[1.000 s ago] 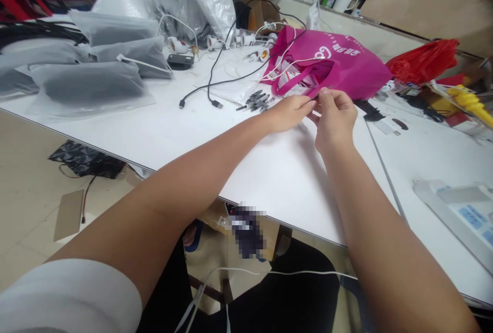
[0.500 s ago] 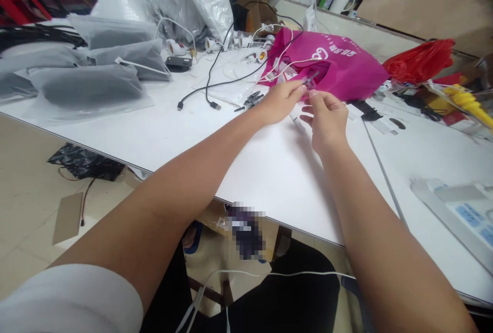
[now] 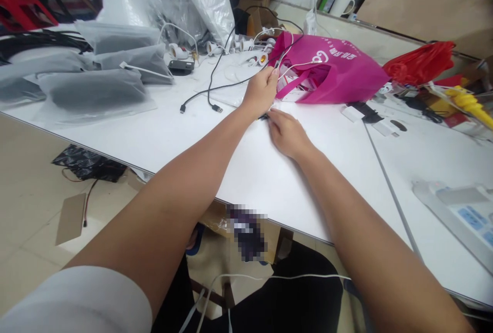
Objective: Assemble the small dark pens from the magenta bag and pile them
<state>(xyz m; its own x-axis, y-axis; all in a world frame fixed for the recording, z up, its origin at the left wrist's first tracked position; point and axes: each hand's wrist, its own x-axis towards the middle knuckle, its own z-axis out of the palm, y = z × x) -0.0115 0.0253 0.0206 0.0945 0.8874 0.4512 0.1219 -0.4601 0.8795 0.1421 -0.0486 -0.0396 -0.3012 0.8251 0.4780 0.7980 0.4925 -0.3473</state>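
The left hand (image 3: 262,92) partly hides a dark item (image 3: 264,116) (too small to identify)

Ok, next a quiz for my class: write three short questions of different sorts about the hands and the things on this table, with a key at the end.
1. Fill in the colour: the bag with white lettering that lies on the white table beyond the right hand is ____.

2. True or false: the frosted bags lie to the left of the left hand.

3. Which of these is nearest to the black cable plugs?
A) the right hand
B) the left hand
C) the white mug

Key: 1. pink; 2. true; 3. B
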